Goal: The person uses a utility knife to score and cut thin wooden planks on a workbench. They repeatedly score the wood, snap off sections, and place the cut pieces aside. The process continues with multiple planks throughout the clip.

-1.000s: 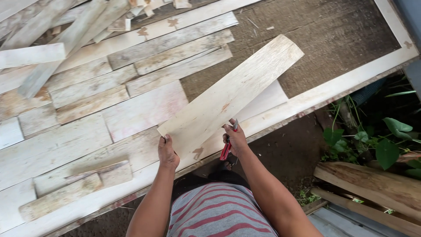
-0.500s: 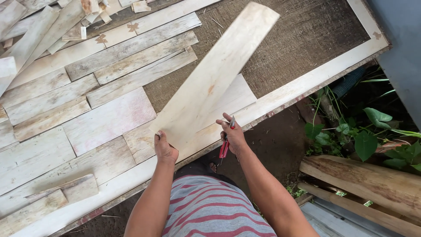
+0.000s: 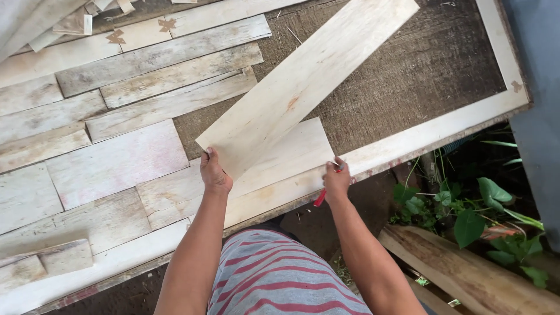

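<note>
I've swung the long pale plank [image 3: 303,87] steeper across the framed panel [image 3: 443,131]. My left hand [image 3: 214,174] grips its near corner; my right hand [image 3: 337,182], closed around a red pencil [image 3: 320,198], rests on the frame's edge, off the plank.

Daylight falls on a pale wooden frame [image 3: 443,131] edging a surface of coarse brown matting [image 3: 420,64], partly covered by weathered planks [image 3: 116,163]. Beyond the frame lie dark bare ground [image 3: 315,224], green leafy plants [image 3: 472,216] and a rough timber beam [image 3: 466,274].
</note>
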